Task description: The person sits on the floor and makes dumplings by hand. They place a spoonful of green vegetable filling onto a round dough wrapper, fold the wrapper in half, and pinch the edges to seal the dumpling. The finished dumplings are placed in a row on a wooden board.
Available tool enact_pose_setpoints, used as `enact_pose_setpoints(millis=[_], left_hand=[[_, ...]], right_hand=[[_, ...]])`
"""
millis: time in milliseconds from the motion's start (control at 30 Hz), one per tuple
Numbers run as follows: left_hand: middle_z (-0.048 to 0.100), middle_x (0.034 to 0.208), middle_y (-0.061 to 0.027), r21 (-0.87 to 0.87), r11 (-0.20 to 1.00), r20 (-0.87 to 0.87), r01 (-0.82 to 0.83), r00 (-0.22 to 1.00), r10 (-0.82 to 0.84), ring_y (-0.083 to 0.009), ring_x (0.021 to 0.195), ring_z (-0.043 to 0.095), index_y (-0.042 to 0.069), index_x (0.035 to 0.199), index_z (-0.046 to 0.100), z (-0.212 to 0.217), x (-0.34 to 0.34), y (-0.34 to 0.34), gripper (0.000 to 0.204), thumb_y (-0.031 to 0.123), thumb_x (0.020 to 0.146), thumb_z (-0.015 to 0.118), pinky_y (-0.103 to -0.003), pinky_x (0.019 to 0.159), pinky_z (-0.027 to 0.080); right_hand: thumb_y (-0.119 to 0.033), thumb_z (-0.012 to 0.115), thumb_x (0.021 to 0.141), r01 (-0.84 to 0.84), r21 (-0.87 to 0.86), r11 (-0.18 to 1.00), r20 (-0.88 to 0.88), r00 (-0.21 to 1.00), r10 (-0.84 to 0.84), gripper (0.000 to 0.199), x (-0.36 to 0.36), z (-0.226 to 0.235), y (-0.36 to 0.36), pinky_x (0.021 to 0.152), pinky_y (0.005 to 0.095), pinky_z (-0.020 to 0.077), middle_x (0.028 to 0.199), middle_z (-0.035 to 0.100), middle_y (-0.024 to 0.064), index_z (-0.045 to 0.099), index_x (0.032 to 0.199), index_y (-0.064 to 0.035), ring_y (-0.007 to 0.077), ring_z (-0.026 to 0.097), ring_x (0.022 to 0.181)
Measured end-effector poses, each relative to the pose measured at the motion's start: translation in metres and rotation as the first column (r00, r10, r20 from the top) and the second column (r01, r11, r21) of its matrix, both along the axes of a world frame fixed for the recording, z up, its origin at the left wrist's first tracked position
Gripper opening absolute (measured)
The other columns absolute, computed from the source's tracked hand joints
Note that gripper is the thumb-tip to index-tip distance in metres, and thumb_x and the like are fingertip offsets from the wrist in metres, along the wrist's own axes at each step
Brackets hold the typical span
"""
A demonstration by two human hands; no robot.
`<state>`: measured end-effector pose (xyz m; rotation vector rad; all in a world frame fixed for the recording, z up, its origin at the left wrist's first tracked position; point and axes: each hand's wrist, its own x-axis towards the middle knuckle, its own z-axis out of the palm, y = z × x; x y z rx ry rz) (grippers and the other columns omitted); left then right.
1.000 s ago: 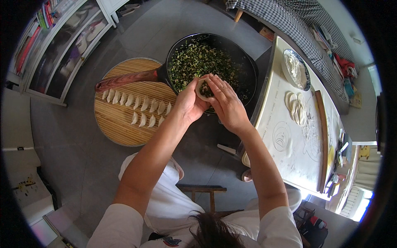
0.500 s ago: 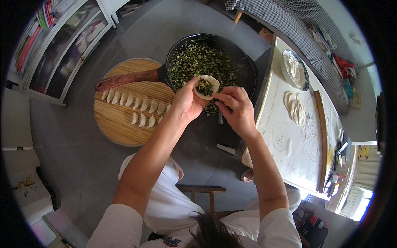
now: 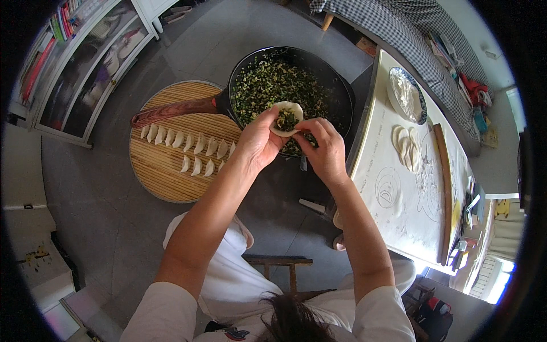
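Observation:
Above the near edge of a black frying pan (image 3: 346, 94), my left hand (image 3: 257, 140) holds a round dumpling wrapper (image 3: 292, 106) with its thumb and fingers. A heap of chopped green filling (image 3: 286, 120) lies in the wrapper's middle. The thumb and fingers of my right hand (image 3: 326, 149) pinch the wrapper's right edge. More green filling (image 3: 279, 80) covers the pan's bottom. To the left, finished dumplings (image 3: 178, 139) stand in two rows on a round bamboo board (image 3: 156, 176), partly under the pan's wooden handle (image 3: 176, 110).
A floured white mat (image 3: 370, 214) covers the table at right. On it are a bowl of flour (image 3: 405, 96), stacked wrappers (image 3: 407, 149) and a long rolling pin (image 3: 443, 194). A glass-fronted cabinet (image 3: 94, 68) stands far left, and a checked-cloth bed (image 3: 399, 28) far right.
My right hand has shifted slightly left, its fingers closer on the wrapper's edge. The wrapper sits a little higher and more cupped.

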<state>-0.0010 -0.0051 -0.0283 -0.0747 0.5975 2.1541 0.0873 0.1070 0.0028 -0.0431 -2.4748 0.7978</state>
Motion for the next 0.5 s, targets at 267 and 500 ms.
enact_pose_setpoints(millis=[267, 500], left_hand=[[0.056, 0.096, -0.0038, -0.273, 0.962, -0.338, -0.033, 0.939, -0.063, -0.0107, 0.085, 0.054, 0.005, 0.104, 0.052, 0.005, 0.009, 0.001, 0.025, 0.021, 0.091, 0.04, -0.027, 0.076, 0.048], [0.055, 0.099, -0.0037, -0.287, 0.958, -0.451, 0.006, 0.882, -0.14, -0.0107, 0.089, 0.054, 0.004, 0.105, 0.053, 0.006, 0.009, 0.0, 0.026, 0.021, 0.09, 0.04, -0.028, 0.08, 0.047]], right_hand=[[-0.008, 0.063, 0.066, -0.071, 0.101, 0.992, -0.168, 0.982, 0.088, 0.015, -0.009, -0.002, 0.006, 0.064, 0.0329, 0.0475, 0.082, 0.061, 0.0072, 0.06, 0.081, -0.0071, 0.0241, 0.059, 0.078], [-0.007, 0.063, 0.067, 0.012, 0.026, 1.0, -0.13, 0.991, -0.009, 0.013, -0.01, 0.003, 0.005, 0.065, 0.0317, 0.0472, 0.08, 0.061, 0.0055, 0.061, 0.079, -0.0072, 0.0241, 0.058, 0.077]])
